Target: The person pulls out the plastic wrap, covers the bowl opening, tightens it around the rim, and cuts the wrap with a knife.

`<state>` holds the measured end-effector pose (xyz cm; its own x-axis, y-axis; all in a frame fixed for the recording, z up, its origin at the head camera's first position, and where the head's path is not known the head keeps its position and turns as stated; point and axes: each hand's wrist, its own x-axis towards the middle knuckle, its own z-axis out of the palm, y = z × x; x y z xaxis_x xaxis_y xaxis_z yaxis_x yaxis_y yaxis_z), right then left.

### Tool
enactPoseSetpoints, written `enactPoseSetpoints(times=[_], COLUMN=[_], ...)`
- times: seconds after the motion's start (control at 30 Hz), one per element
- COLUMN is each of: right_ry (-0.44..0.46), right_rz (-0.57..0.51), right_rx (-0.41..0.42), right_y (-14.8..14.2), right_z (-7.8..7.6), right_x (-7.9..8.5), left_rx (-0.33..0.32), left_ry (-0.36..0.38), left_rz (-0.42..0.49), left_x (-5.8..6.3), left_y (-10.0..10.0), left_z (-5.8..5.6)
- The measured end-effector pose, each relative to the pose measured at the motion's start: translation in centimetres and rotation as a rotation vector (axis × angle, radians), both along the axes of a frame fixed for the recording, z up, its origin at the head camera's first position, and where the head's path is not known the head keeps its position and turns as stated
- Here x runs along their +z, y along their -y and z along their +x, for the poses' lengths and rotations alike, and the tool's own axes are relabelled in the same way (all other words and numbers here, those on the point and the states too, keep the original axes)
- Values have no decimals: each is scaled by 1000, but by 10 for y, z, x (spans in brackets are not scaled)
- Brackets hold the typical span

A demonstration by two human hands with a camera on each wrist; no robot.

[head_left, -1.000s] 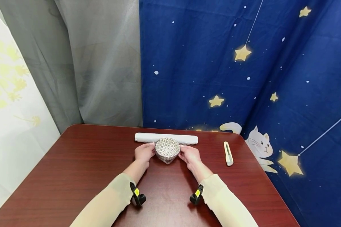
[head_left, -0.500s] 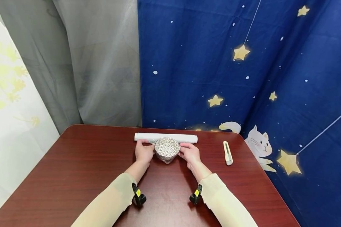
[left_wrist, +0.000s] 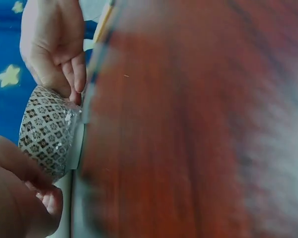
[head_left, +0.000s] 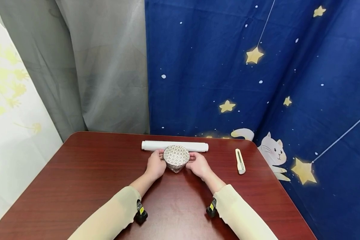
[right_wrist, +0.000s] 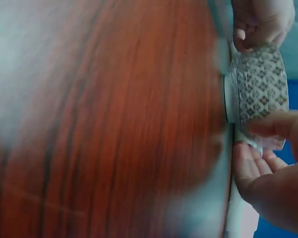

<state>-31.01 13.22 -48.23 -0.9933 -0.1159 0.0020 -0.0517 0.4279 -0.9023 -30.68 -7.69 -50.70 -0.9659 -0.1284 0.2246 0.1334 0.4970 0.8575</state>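
A bowl (head_left: 176, 156) with a small brown-and-white pattern stands upright on the table, its narrow foot facing down. Clear plastic wrap (left_wrist: 72, 115) clings to its outside, wrinkled and shiny near the foot. At the bowl's left side, my left hand (head_left: 156, 164) has its fingers curled in by the wall, with the fingertips partly hidden. Opposite it, my right hand (head_left: 199, 164) pinches the wrap between thumb and fingers at the bowl's right side. The right wrist view shows that thumb against the patterned wall, with a fold of film below it.
Right behind the bowl lies a long white roll (head_left: 195, 146), parallel to the table's far edge. A pale utility knife (head_left: 240, 161) lies to the right on the dark red wooden table (head_left: 102, 166). Curtains hang beyond the far edge.
My left hand spread its thumb toward the roll half a second ago; now its fingers are drawn in close against the bowl. My right hand has shifted slightly inward. The bowl stays in place.
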Motion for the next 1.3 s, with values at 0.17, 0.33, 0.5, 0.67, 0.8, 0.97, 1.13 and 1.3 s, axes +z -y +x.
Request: enactPoseSetpoints(times=[0.17,0.33,0.5,0.67,0.8,0.97,1.13,1.3], right_ry=[-73,-111,-155,-234,-232,-159,-174,-144], right_rz=[268,345,384,457,443,380,417,406], right_rx=[80,55,38,34,50,98,94,51], right_y=[9,17,14,12,14,18,19,21], right_z=[9,10,-7,-18,-12,5,8,8], right_x=[-1,-5,-26,-38,-27,-4,-1,0], left_rx=[-78,-89,-93,-83,-71,-77,-70,-88], left_ry=[-8,66,89,66,38,2,3,16], left_rz=[-69,-87,-119,-122,-116,-125,-112,-126], left_x=[-7,4,8,10,8,-2,-3,5], left_y=[-4,-13,-16,-16,-14,-12,-12,-10], left_z=[7,18,18,17,16,12,12,14])
